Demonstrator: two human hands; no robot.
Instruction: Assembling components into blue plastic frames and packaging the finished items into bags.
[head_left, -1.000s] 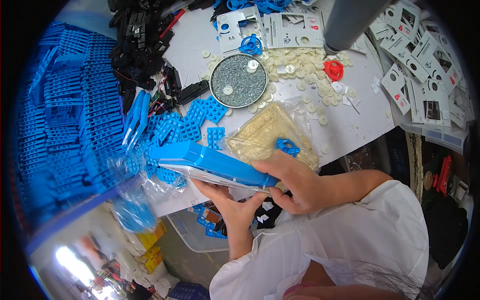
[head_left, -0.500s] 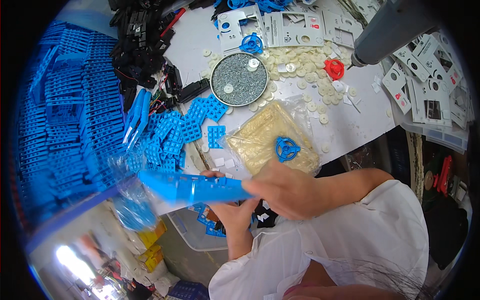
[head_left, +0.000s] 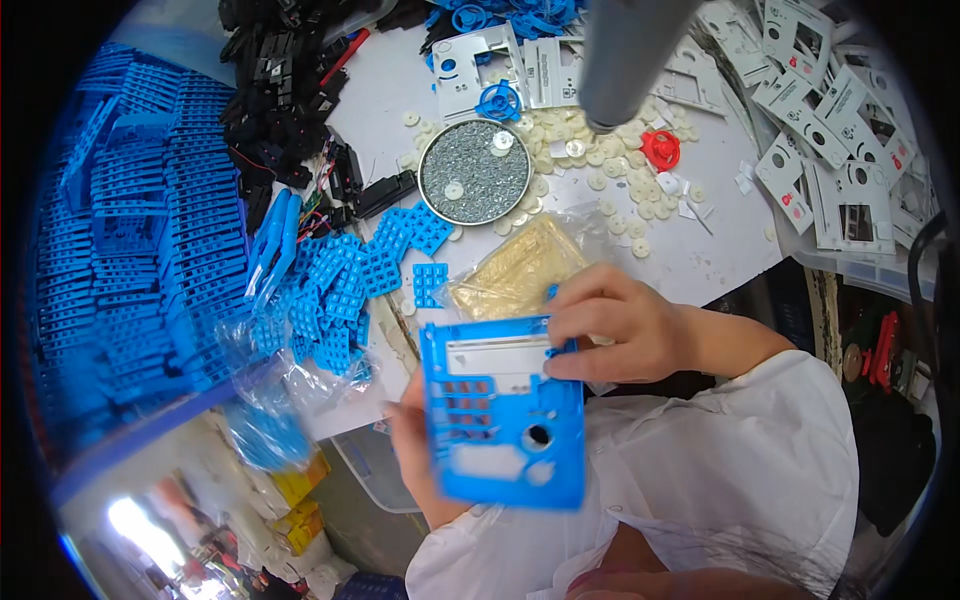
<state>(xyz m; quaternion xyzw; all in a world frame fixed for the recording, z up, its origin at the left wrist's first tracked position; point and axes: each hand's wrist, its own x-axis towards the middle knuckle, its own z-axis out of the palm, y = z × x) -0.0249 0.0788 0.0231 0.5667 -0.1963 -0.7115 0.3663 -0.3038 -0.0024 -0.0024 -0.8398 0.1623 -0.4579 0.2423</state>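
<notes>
A blue plastic casing (head_left: 505, 410), with a rectangular window, rows of small square holes and a round hole, is held up facing me, slightly tilted. My left hand (head_left: 412, 445) grips its left side from behind, closed, most fingers hidden. My right hand (head_left: 610, 325) is closed at the casing's upper right corner, fingertips over the edge. A bit of blue (head_left: 552, 292) shows beside the right fingers; I cannot make out what it belongs to. Behind the casing lies a clear bag of yellowish contents (head_left: 520, 265).
A round tin of small metal screws (head_left: 475, 172) stands among pale discs (head_left: 640, 205). Blue keypad pieces (head_left: 345, 275) lie left of it, near stacked blue casings (head_left: 170, 240). A grey cylindrical tool (head_left: 635, 60) hangs overhead. White printed panels (head_left: 850, 205) fill the right side.
The casing has turned from nearly edge-on to facing me and come lower. My right hand has moved up to its upper corner. The grey tool appears further left.
</notes>
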